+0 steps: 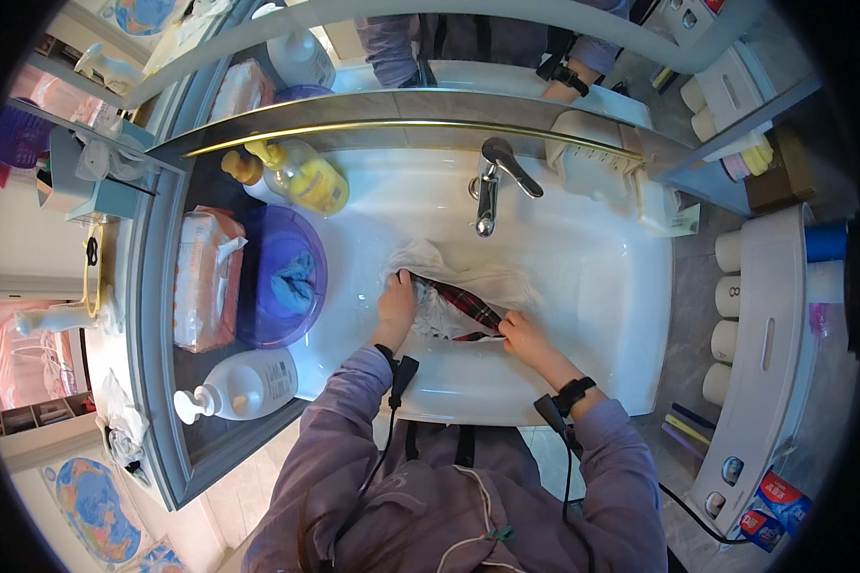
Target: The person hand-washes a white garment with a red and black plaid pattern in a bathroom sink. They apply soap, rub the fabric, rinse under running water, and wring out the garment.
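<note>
A white garment with a dark red plaid part lies wet in the white washbasin, in front of the chrome faucet. My left hand grips the upper left end of the plaid part. The lower right end of it is pinched in my right hand. Between both hands the plaid strip is stretched on a slant, with white cloth bunched above and below it. My fingertips are partly hidden by the cloth.
Left of the basin stand a purple basin with a blue cloth, a pack of wipes, a white pump bottle and a yellow pump bottle. A gold rail runs behind the faucet. A white organizer is at the right.
</note>
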`<state>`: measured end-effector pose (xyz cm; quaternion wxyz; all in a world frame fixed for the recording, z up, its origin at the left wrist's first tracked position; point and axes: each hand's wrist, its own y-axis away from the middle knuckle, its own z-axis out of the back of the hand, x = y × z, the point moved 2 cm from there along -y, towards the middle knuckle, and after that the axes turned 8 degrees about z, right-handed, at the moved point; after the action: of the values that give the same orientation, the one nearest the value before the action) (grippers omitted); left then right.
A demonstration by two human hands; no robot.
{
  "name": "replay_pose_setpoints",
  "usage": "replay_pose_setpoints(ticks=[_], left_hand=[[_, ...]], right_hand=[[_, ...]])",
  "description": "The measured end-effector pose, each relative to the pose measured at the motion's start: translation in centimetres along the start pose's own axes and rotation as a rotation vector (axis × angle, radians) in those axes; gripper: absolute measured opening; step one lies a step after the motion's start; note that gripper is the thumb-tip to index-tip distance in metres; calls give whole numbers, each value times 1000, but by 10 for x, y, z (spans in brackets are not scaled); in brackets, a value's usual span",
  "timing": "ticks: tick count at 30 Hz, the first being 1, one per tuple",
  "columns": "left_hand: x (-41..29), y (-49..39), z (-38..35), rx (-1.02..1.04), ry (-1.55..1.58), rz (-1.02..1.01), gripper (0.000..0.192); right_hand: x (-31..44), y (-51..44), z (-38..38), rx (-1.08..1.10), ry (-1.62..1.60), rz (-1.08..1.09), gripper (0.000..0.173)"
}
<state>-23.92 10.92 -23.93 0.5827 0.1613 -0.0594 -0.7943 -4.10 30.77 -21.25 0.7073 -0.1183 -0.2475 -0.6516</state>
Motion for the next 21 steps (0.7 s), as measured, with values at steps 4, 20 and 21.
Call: replay_pose_setpoints(ticks=[4, 20, 21], left_hand=[[1, -10, 21, -29, -99, -113, 18], [8, 48, 286, -143, 975, -310, 13], [4, 55, 304, -190, 952, -352, 13]], right_hand=[[26, 4, 64, -220, -302, -44, 17], [98, 46, 280, -705, -418, 70, 15], [106, 49, 292, -725, -408, 94, 15]])
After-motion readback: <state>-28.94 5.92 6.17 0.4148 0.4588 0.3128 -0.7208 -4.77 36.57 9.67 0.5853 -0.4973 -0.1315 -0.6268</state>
